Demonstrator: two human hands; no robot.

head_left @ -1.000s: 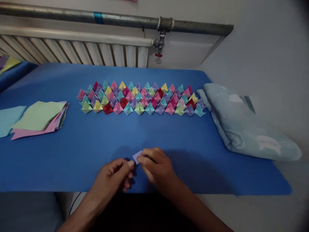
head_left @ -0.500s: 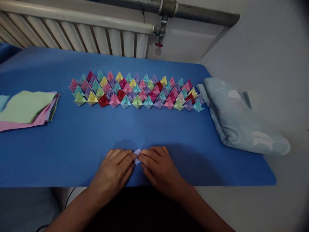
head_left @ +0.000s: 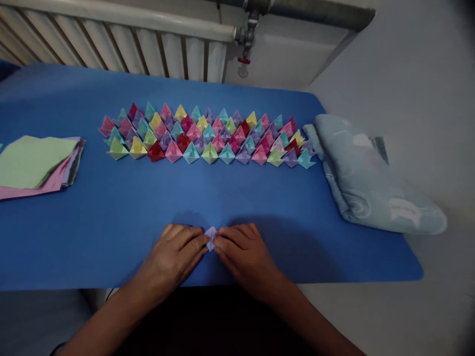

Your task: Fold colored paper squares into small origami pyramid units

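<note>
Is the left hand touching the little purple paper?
Touching: the head view shows the left hand holding the purple paper by its left edge, without gap.

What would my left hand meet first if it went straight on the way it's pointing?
The purple paper, already at your left hand's fingertips; just past it, probably your right hand, though depth is hard to judge.

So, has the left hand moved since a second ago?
Yes: against the origami boats, the left hand has shifted right; its fingertips now touch the lilac paper.
</note>
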